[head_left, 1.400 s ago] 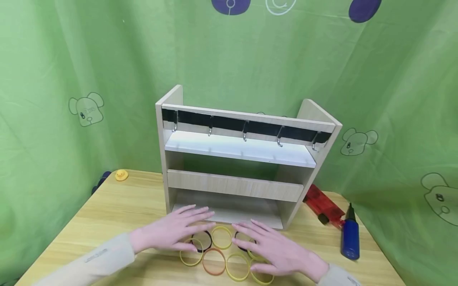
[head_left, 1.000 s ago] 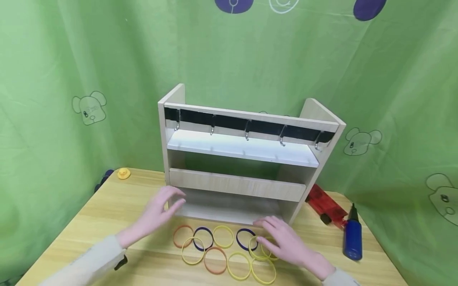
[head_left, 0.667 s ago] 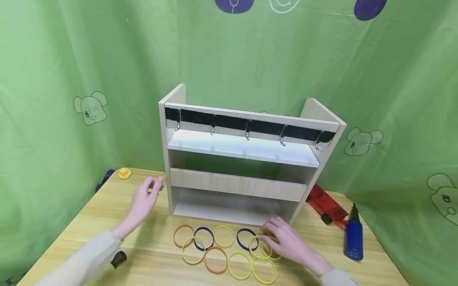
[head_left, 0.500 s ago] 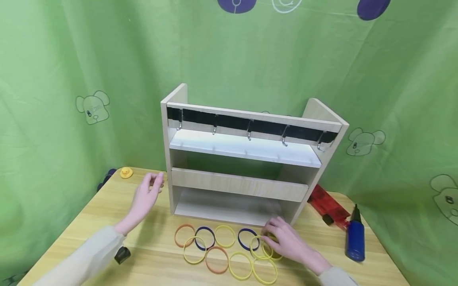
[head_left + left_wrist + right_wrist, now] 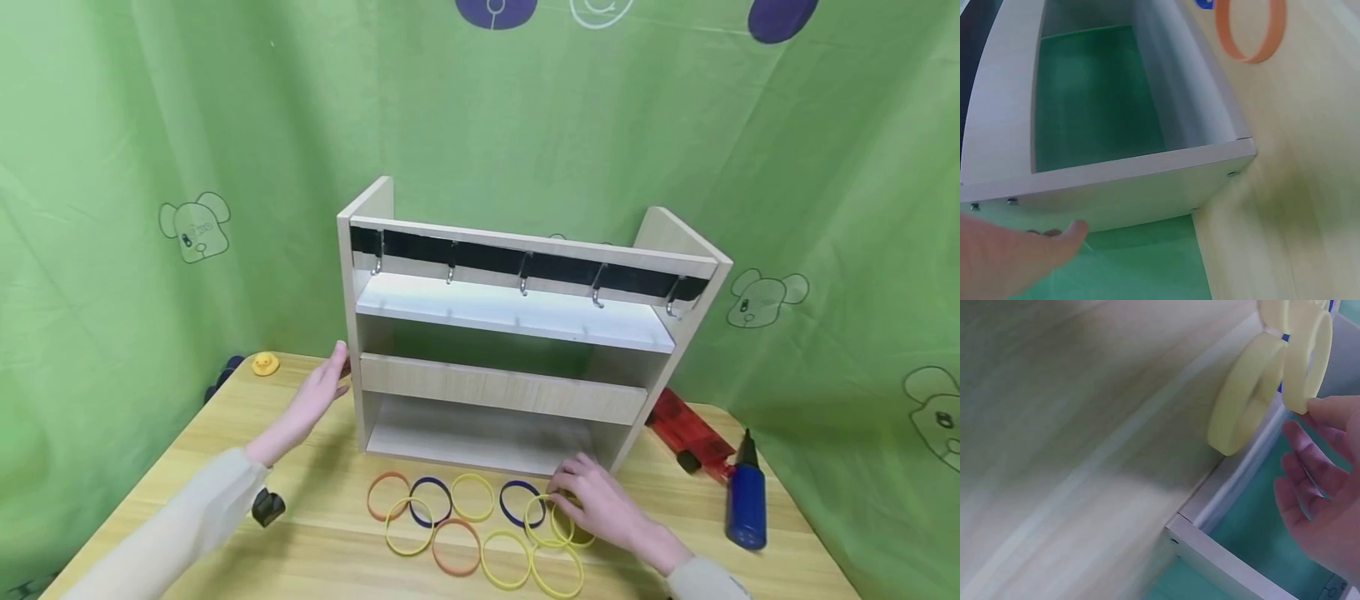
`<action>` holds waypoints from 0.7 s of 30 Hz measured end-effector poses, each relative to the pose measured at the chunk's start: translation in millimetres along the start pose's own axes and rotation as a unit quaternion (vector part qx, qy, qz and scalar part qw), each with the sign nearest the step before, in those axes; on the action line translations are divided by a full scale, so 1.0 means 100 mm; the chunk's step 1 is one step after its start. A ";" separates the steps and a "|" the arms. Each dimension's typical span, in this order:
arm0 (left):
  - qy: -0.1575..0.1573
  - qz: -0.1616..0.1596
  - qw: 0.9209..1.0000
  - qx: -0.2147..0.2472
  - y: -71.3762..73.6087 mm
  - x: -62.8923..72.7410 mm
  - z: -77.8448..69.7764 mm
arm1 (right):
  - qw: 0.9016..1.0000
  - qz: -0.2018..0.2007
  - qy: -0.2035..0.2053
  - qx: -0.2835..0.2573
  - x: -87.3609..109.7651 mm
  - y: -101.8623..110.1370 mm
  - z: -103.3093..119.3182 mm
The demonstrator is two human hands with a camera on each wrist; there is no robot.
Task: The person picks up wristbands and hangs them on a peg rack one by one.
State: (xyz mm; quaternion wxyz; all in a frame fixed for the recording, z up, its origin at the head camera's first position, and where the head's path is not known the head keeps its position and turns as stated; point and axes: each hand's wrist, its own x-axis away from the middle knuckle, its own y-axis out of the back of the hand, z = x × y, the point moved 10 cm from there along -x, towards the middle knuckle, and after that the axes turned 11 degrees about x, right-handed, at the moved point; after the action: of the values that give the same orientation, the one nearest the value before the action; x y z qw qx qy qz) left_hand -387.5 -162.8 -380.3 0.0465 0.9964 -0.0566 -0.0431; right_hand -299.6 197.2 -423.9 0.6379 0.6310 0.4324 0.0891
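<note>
My left hand point(image 5: 311, 404) is beside the wooden shelf's point(image 5: 502, 387) left side panel, fingers extended, holding nothing. In the left wrist view its thumb point(image 5: 1063, 244) overlaps the panel's outer face. My right hand point(image 5: 596, 504) is low at the shelf's front right corner, thumb and index finger pinching the edge of a yellow wristband point(image 5: 1299, 369). A second yellow wristband point(image 5: 1235, 406) is next to it. More rubber wristbands lie in two rows before the shelf, among them an orange wristband point(image 5: 456, 573), a blue wristband point(image 5: 431, 525) and a yellow wristband point(image 5: 505, 586).
Several metal hooks point(image 5: 523, 283) hang on a black strip along the shelf's top. A red toy point(image 5: 686, 429) and a blue bottle-shaped pump point(image 5: 746, 504) lie at the right. A yellow duck point(image 5: 265, 363) sits at the back left, before the green curtain point(image 5: 262, 125).
My hands have spread apart from over the wristbands. The left moved left and up to the shelf's side, its fingers now straightened; the right moved slightly right and has since stayed at the yellow wristbands.
</note>
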 end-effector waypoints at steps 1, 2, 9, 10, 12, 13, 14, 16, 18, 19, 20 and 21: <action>0.001 0.010 1.000 0.010 -0.01 -0.01 -0.01 | 1.000 0.004 -0.005 -0.008 -0.01 0.02 0.00; 0.003 0.017 1.000 0.015 -0.02 -0.03 -0.02 | 1.000 0.008 -0.005 -0.020 -0.02 0.03 0.01; 0.009 0.059 0.997 0.057 -0.11 -0.06 -0.08 | 0.993 0.017 -0.002 -0.114 -0.11 0.15 0.06; 0.009 0.063 0.996 0.062 -0.12 -0.06 -0.09 | 0.993 0.016 0.001 -0.117 -0.12 0.18 0.07; 0.010 0.071 0.995 0.068 -0.14 -0.06 -0.10 | 0.993 0.013 0.006 -0.118 -0.15 0.24 0.10; 0.011 0.074 0.995 0.072 -0.15 -0.06 -0.10 | 0.993 0.011 0.008 -0.117 -0.17 0.27 0.11; 0.012 0.077 0.994 0.074 -0.16 -0.06 -0.10 | 0.993 0.009 0.011 -0.116 -0.19 0.30 0.13; 0.015 0.080 0.993 0.083 -0.18 -0.06 -0.10 | 0.994 0.003 0.017 -0.112 -0.23 0.38 0.15; 0.016 0.082 0.993 0.086 -0.18 -0.07 -0.10 | 0.994 -0.001 0.024 -0.108 -0.28 0.45 0.19; 0.016 0.084 0.992 0.088 -0.18 -0.07 -0.10 | 0.994 -0.004 0.030 -0.105 -0.31 0.49 0.21; 0.016 0.085 0.992 0.089 -0.18 -0.07 -0.10 | 0.994 -0.006 0.035 -0.103 -0.34 0.53 0.23; 0.015 0.086 0.992 0.091 -0.18 -0.07 -0.10 | 0.994 -0.008 0.040 -0.101 -0.37 0.58 0.25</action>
State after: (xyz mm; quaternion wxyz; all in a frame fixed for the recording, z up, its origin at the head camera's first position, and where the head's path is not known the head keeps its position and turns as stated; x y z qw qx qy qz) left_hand -391.3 -142.9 -371.3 -0.0394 0.9884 -0.1454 -0.0183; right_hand -280.8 165.5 -361.1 0.6812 0.5559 0.4513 0.1525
